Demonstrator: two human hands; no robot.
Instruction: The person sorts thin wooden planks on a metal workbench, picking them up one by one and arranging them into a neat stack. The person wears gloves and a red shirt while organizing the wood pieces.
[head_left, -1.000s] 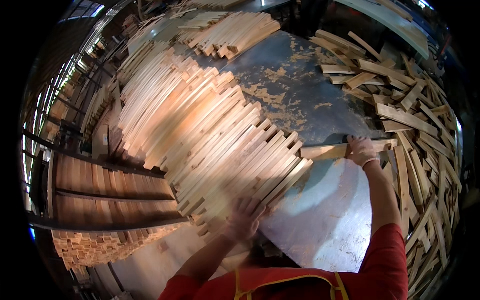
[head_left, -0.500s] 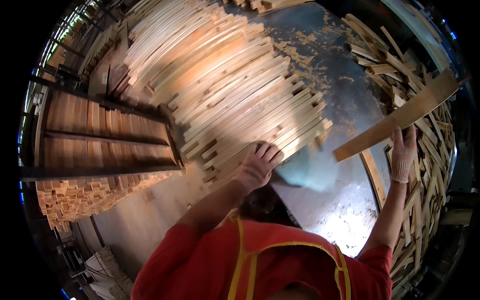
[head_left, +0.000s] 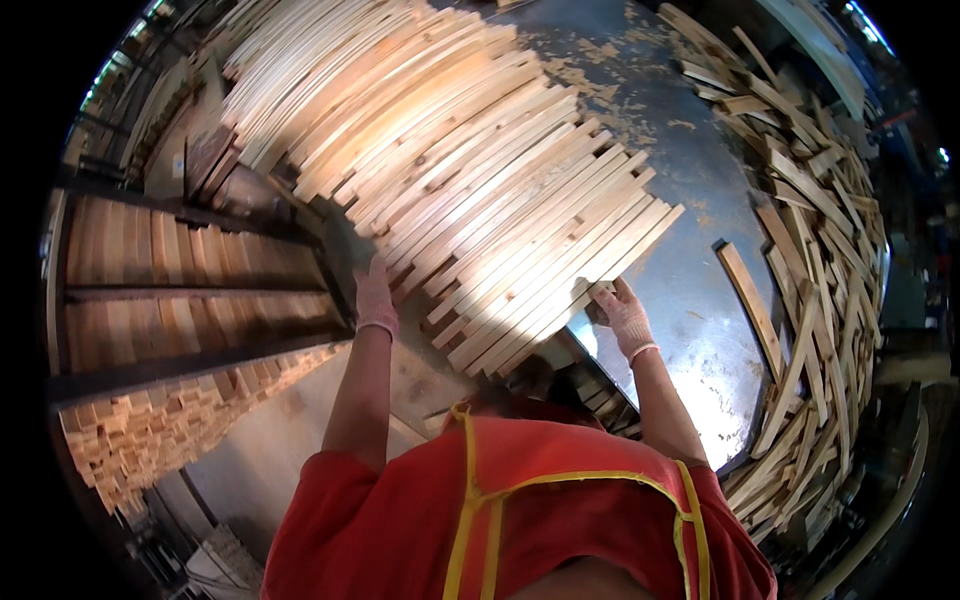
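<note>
Grey metal table [head_left: 695,320] beside right hand [head_left: 622,312], grip unclear; left hand [head_left: 375,295] unclamped; uneven pushing could skew long pale wooden strips [head_left: 500,215] between.

wood strips [head_left: 470,170]: on table [head_left: 690,345] | rack [head_left: 195,292]: left | board jumble [head_left: 820,290]: right | lone board [head_left: 751,308]: between strips and jumble

One left hand [head_left: 376,298], one right hand [head_left: 622,316] and one red apron [head_left: 580,441] are shown. One row of wooden strips [head_left: 475,180] and one heap of boards [head_left: 828,300] are counted; the individual strips and boards cannot be reliably totalled.
</note>
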